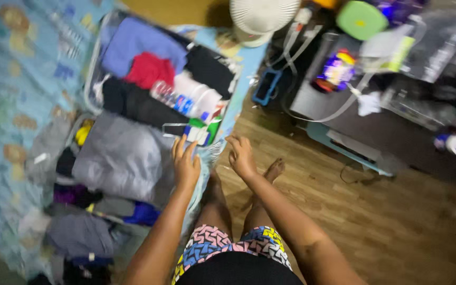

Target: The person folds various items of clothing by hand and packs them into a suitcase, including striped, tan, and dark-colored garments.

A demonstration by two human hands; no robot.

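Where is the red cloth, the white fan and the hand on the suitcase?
red cloth [149, 68], head view, middle of the crumpled fabric.
white fan [264, 13], head view, on its ribbed grille.
left hand [186, 164], head view, back of the hand at the suitcase [95, 58] edge.

motion blur smears our whole view; we cannot tell what the left hand [186, 164] touches, or whether the right hand [241, 157] grips anything. the white fan [262, 18] is cut off above.
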